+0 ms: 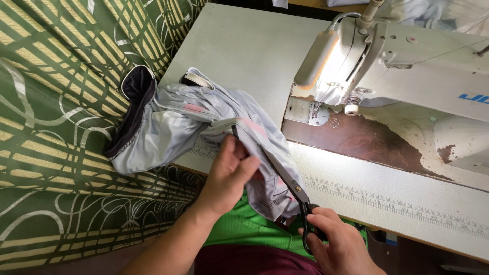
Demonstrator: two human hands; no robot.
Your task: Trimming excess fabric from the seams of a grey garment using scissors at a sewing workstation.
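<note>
Left hand [230, 175] pinched the pale grey garment [204, 122] at its folded edge, fingers closed on the fabric. Right hand [338, 242] gripped the black scissors [285, 178] by the handles, blades narrow, lying along the seam. Garment hung over the near-left edge of the sewing table [244, 46], left of the sewing machine [407, 61].

Your pale grey tabletop [244, 51], ruler strip along its near edge, sewing machine [407, 66] standing on it, grey garment [178, 122] draped over its corner
</note>
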